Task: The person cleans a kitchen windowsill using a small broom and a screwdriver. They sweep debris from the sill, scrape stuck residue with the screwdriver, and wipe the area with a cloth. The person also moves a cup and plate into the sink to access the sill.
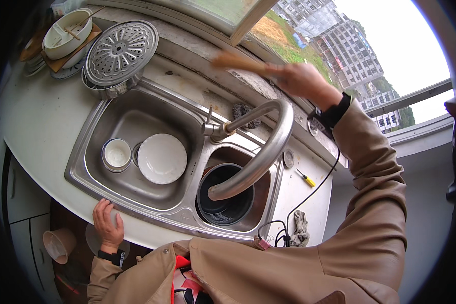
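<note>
My right hand (300, 81) grips the handle of a wooden brush (237, 60), raised over the window ledge and blurred by motion. On the counter's front edge rests my left hand (108, 224), thumb apart from the fingers, holding nothing. Between the hands lies a stainless steel double sink (110, 197). Its left basin holds a white plate or shallow bowl (162, 158) and small nested bowls (116, 152). A dark inner pot (216, 207) sits in the right basin, beneath the curved faucet (285, 121).
A perforated steamer tray (119, 53) leans on a pot at the back left, beside stacked dishes (66, 36). A steel-wool scourer (247, 114) lies behind the faucet. On the right are a yellow-handled screwdriver (307, 178), a cable (311, 192) and a grey rag (300, 230).
</note>
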`<action>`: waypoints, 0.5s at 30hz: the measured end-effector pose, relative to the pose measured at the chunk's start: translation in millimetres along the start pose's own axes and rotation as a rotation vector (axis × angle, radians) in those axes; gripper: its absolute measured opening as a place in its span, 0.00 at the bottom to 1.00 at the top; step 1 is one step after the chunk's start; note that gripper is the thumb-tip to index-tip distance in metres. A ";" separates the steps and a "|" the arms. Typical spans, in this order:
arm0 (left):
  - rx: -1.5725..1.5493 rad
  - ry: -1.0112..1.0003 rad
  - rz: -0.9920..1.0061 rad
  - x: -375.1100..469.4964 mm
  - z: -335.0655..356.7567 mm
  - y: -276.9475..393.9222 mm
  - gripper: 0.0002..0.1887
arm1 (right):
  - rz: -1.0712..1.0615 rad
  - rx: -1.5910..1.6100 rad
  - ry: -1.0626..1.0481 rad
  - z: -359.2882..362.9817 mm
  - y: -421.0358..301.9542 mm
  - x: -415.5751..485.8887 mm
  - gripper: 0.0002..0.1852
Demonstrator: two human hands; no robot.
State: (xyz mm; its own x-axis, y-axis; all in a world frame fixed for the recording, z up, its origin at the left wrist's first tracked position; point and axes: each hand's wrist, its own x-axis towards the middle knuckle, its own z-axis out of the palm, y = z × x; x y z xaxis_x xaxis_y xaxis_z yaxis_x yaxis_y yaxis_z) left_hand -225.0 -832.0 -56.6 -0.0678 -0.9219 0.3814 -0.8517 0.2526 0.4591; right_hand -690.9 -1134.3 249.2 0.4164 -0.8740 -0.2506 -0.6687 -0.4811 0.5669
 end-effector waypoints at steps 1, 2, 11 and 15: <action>0.000 0.004 0.003 -0.3 0.3 -0.8 0.18 | 0.002 0.001 -0.146 1.6 -6.0 -7.1 0.21; -0.007 -0.001 -0.003 -1.0 1.7 -1.5 0.18 | -0.012 -0.043 -0.208 -4.0 -2.8 -17.2 0.20; -0.007 0.009 0.005 1.2 0.8 0.2 0.18 | 0.081 0.058 0.194 -20.1 27.7 -12.7 0.19; -0.008 0.000 -0.004 -0.2 0.6 0.1 0.17 | -0.022 -0.015 -0.070 25.2 -5.1 -21.3 0.20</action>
State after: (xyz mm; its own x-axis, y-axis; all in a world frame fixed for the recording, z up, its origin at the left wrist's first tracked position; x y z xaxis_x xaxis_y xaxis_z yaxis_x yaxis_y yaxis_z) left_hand -225.4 -831.9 -57.0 -0.0644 -0.9227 0.3801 -0.8479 0.2514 0.4667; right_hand -711.9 -1114.9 231.9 0.3863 -0.8661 -0.3171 -0.6503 -0.4996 0.5723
